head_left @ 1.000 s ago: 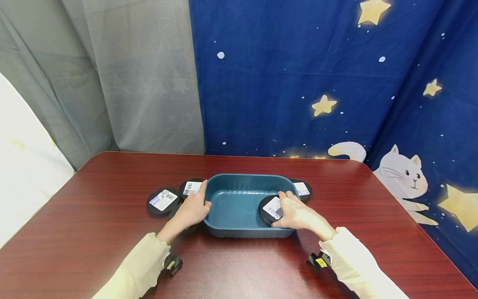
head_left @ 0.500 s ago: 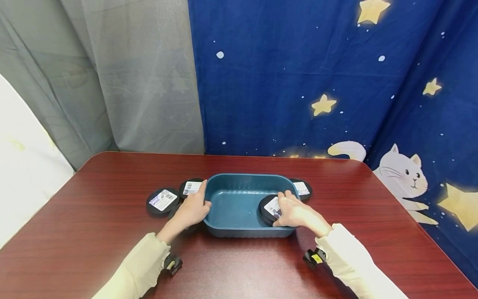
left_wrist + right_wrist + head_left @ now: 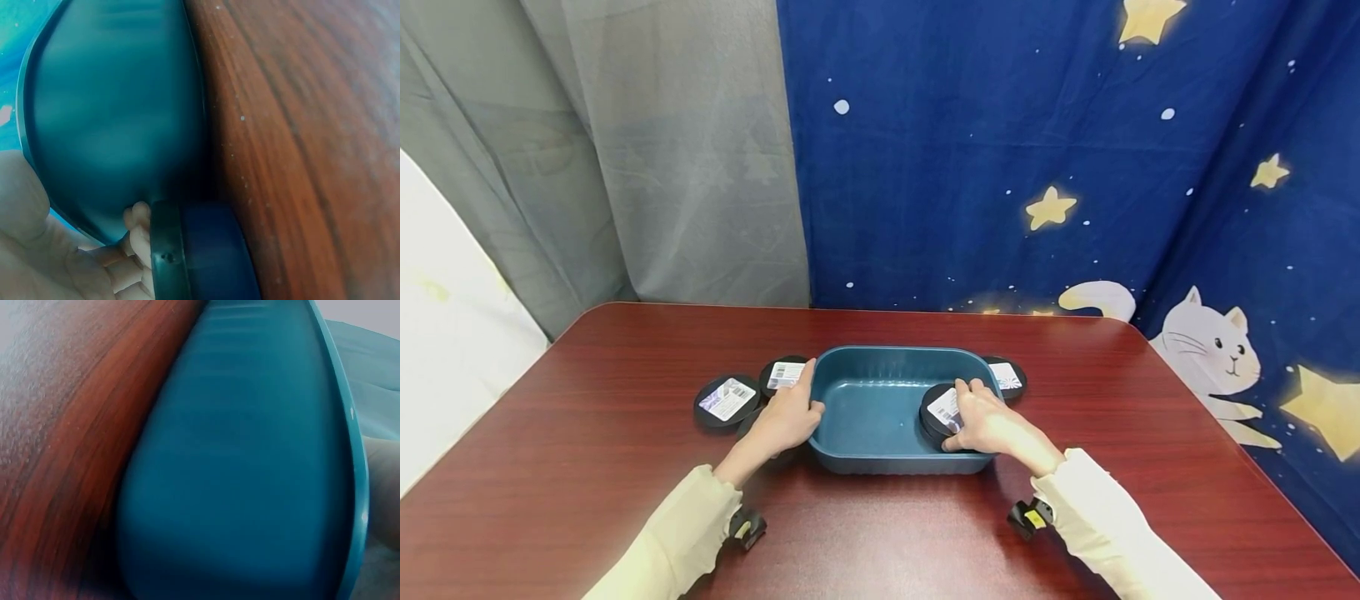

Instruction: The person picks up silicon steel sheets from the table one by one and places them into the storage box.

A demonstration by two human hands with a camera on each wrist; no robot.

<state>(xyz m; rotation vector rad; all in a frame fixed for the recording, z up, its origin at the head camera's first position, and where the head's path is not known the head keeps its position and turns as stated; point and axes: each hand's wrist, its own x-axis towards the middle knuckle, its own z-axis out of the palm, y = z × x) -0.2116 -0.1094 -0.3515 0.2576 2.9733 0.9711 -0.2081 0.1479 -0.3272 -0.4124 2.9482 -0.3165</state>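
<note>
My left hand [image 3: 786,415] grips the left rim of a teal rectangular basin [image 3: 865,417], its thumb over the rim and other fingers against the outer wall. Those fingers also lie beside a flat round jar [image 3: 200,256] in the left wrist view. Inside the basin, at its right end, my right hand [image 3: 988,419] holds a flat round black jar [image 3: 946,409] with a white label, slightly tilted. Whether another jar lies beneath it I cannot tell. From the right wrist, the basin's outer wall [image 3: 231,444] hides most of the hand.
Left of the basin sit more labelled black jars, one farther out [image 3: 727,401] and one behind my left hand [image 3: 786,375]; a third is partly covered by that hand. Another jar [image 3: 1006,377] stands against the basin's right side. The red-brown wooden table [image 3: 880,533] extends around them.
The right hand and the jar it holds have shifted a little left and slightly up inside the basin. My left hand and the basin stay in place.
</note>
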